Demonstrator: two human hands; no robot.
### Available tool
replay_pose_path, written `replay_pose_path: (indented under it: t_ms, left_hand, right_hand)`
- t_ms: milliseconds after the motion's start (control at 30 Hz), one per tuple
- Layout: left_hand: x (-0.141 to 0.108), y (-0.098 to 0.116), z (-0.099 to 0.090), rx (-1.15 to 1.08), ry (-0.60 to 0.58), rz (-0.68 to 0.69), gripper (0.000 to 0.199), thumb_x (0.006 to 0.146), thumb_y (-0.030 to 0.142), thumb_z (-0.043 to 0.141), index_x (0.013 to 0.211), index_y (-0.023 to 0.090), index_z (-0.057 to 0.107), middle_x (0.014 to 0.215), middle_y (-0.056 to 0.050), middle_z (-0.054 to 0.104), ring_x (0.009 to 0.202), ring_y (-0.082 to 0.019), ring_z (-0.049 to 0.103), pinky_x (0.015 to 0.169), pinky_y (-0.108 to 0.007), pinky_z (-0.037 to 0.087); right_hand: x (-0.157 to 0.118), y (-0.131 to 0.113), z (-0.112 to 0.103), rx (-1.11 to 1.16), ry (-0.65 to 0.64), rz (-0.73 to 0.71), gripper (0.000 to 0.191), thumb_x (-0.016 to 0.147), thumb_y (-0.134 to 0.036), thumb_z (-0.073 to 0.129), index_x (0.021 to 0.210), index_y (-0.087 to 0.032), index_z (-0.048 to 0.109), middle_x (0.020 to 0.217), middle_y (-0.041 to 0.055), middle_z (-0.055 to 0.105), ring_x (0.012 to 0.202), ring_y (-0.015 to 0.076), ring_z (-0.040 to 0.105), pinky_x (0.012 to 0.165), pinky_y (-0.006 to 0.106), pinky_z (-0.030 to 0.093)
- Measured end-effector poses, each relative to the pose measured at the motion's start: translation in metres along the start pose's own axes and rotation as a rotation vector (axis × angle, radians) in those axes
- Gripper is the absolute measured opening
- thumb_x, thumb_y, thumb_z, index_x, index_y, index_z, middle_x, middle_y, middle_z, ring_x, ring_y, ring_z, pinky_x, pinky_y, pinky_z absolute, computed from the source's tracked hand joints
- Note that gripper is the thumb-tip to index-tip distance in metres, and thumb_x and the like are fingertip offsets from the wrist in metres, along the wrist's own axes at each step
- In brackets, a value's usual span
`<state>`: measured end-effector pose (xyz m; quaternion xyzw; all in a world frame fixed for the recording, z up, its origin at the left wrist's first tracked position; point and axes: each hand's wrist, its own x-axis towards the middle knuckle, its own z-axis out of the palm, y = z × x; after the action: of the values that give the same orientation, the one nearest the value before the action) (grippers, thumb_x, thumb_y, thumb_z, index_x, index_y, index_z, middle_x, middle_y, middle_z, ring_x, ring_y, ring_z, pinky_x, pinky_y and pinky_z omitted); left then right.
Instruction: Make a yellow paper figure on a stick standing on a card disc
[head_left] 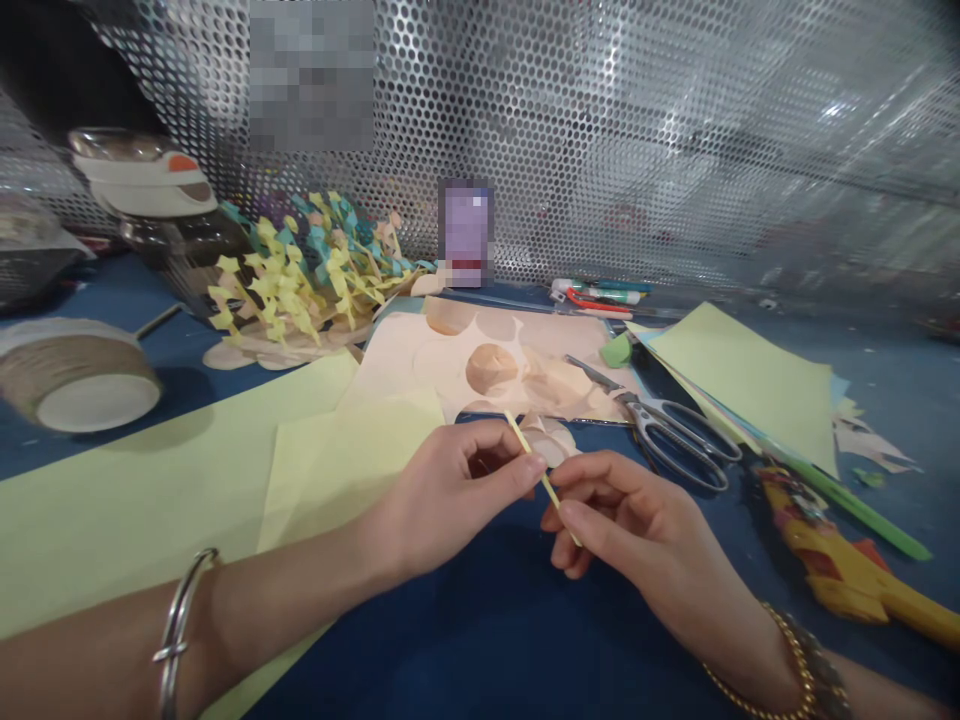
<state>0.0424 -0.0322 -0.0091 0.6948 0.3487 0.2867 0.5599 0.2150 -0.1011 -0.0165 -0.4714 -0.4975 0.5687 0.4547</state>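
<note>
Over the blue desk, the left hand and right hand pinch a thin yellow paper stick in close fingers to keep it steady, with round peach paper pieces bunched by its top end.

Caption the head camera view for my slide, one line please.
Left hand and right hand pinch a thin yellow strip by rounded peach paper pieces.
</note>
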Motion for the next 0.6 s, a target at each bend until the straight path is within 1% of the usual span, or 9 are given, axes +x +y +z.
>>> replay_pose_path:
  t_ms: [433,600]
  left_hand:
    - [-0.0005,-0.0008,-0.0009,0.013,-0.008,0.000,0.028,0.085,0.038,0.054,0.069,0.014,0.057,0.065,0.002,0.055,0.063,-0.011,0.051,0.056,-0.023,0.039]
    - [-0.0009,-0.0008,0.0002,-0.005,-0.007,-0.005,0.029,0.086,0.037,0.054,0.069,0.014,0.057,0.065,0.003,0.054,0.064,-0.011,0.051,0.057,-0.023,0.039]
  right_hand:
    - [0.0005,-0.0001,0.0005,-0.023,0.005,0.004,0.012,0.084,-0.015,0.059,0.095,-0.021,0.060,0.074,-0.0028,0.068,0.059,0.0066,0.066,0.054,0.014,0.055]
    - [-0.0004,-0.0006,0.0000,-0.014,0.007,0.001,0.015,0.084,-0.016,0.060,0.097,-0.021,0.059,0.074,-0.0029,0.068,0.059,0.0066,0.066,0.054,0.014,0.055]
